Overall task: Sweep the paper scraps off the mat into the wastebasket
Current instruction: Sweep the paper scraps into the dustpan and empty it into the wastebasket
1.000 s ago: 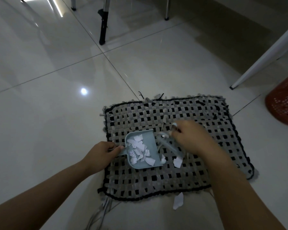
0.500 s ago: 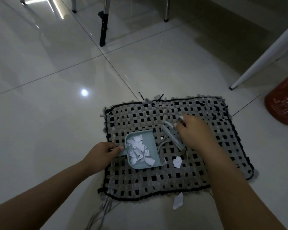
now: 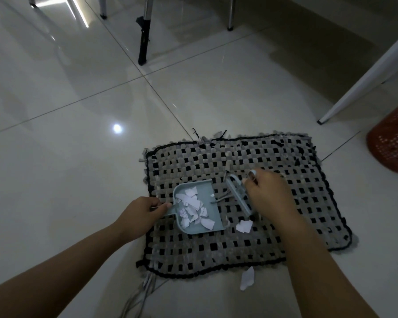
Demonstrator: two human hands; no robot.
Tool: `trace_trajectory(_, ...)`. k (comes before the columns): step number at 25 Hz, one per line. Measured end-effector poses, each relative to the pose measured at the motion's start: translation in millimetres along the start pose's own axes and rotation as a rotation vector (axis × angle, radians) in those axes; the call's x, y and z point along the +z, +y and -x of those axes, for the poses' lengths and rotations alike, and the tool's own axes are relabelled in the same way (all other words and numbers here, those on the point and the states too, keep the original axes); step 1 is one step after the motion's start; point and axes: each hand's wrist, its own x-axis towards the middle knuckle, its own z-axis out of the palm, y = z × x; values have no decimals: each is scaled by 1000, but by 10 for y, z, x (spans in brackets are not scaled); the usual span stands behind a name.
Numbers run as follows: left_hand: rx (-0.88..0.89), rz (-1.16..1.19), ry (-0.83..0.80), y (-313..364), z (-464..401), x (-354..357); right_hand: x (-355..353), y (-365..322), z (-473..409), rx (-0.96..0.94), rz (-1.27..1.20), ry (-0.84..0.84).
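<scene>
Step in hand: we judge that we are mid-sweep, gathering the last paper scraps into the dustpan (image 3: 197,208) before anything goes to the wastebasket (image 3: 393,145).
Left hand: our left hand (image 3: 140,213) has its fingers curled round the dustpan's handle, with the pan lying flat on the mat (image 3: 285,216) and its open lip turned toward the brush.
Right hand: our right hand (image 3: 270,193) grips the small brush (image 3: 238,196), fingers wrapped about its handle; the brush lies slantwise just beside the pan's lip.
Scraps in the pan: a heap of white pieces (image 3: 194,211) already lies inside the dustpan.
Scrap on the mat: one loose scrap (image 3: 244,226) lies on the mat, just below the brush's near end and near the pan's lower corner.
Scrap on the floor: another piece (image 3: 247,277) lies off the mat on the tiled floor (image 3: 67,157), just past the mat's near edge.
Wastebasket: the red mesh wastebasket stands on the floor at the far right, well apart from the mat and partly out of view.
Next move: we think the brush must drop behind the loose scrap and draw it leftward over the pan's lip while we keep the pan pressed flat; the floor piece would need its own stroke, and then the pan must be carried level to the wastebasket.
Risk: the mat's woven strips and loose threads may snag the bristles, or light paper may flick past the pan.
Writing and brands: we can read none on the dustpan, brush, mat or wastebasket.
</scene>
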Motion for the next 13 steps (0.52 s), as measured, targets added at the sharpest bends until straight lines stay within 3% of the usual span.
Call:
trace_trajectory(3, -2, 5, -1, -36, -18, -10, 116, -148, 51, -97, 80, -91)
trace_trajectory(7, -25, 48, 3, -82, -16, -3, 178, -291, 113, -199, -7, -132)
trace_trajectory(13, -49, 81, 30, -264, 114, -111, -155, -104, 208, 83, -198, 114)
